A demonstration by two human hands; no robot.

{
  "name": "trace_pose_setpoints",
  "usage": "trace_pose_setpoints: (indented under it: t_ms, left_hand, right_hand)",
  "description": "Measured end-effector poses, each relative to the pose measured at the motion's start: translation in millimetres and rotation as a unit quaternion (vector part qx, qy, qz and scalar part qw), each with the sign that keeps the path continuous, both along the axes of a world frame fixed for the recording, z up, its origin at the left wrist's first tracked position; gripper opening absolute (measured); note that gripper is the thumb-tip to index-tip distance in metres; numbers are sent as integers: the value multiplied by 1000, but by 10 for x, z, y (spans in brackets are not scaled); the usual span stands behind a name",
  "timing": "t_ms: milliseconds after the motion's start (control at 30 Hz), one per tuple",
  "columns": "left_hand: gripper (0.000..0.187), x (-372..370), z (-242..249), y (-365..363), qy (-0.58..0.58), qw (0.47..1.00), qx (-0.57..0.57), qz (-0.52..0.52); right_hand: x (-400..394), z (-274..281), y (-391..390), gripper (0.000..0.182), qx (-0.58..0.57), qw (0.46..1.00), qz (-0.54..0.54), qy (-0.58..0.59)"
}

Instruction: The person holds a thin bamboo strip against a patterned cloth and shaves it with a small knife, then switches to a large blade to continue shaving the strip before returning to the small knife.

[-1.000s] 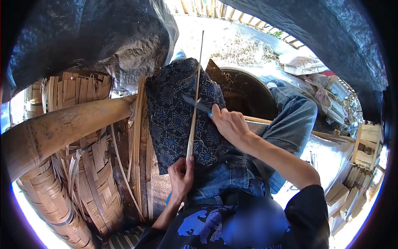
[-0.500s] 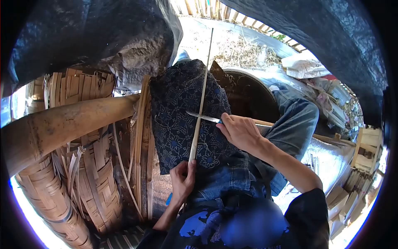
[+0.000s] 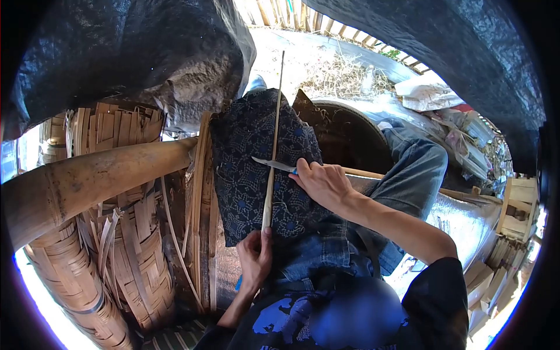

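My left hand [image 3: 255, 256] pinches the near end of a long, thin bamboo strip [image 3: 270, 198] between thumb and fingers. The strip points away from me over a dark blue patterned cloth [image 3: 239, 175] spread across my leg. My right hand [image 3: 324, 184] is closed round the handle of a knife [image 3: 272, 164]. Its blade lies across the strip, roughly midway along it, with the tip pointing left. Most of the knife's handle is hidden in my fingers.
A thick bamboo pole [image 3: 105, 175] juts in from the left above rolled woven bamboo mats [image 3: 87, 280]. Dark plastic sheeting [image 3: 146, 52] hangs overhead. Beyond my right leg [image 3: 411, 175] lie a dark round container [image 3: 344, 137], plastic bags [image 3: 461, 140] and dry straw [image 3: 350, 73].
The far end of the strip has swung left and come lower. The knife and my right hand have shifted slightly left with it; my left hand has moved slightly.
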State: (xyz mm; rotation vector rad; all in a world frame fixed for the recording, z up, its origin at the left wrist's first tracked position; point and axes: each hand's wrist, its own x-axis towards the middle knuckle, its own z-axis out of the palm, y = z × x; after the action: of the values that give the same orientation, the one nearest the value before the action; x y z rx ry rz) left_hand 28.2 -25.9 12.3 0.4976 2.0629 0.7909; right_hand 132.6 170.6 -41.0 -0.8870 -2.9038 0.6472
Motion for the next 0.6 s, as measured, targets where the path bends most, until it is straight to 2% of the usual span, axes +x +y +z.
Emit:
trace_pose_setpoints:
  t_ms: [67, 167, 267, 333, 400, 467, 533, 600]
  left_hand:
    - [41, 43, 21, 21, -4, 998, 24, 51]
    - [40, 92, 113, -97, 15, 1000, -4, 3]
    - [40, 121, 315, -288, -9, 1000, -29, -2]
    - [40, 103, 300, -510, -32, 999, -28, 22]
    - [39, 52, 317, -625, -32, 998, -46, 4]
    - [40, 21, 320, -698, -26, 999, -42, 7]
    - [40, -23, 316, -716, -36, 998, -47, 4]
    - [40, -12, 279, -682, -45, 998, -38, 16]
  right_hand:
    - [-27, 22, -13, 32, 4, 1000, -4, 0]
    - [-86, 0, 19, 31, 1, 1000, -22, -6]
    - [-252, -194, 366, 29, -16, 998, -59, 19]
    - [-314, -265, 635, 26, -59, 997, -37, -34]
    - [-329, -494, 1009, 25, -35, 992, -56, -105]
    - [-244, -748, 1454, 31, 13, 988, -125, -92]
    - [-163, -442, 1604, 36, -95, 969, -229, -15]
    - [-105, -221, 1351, 41, -151, 970, -189, 31]
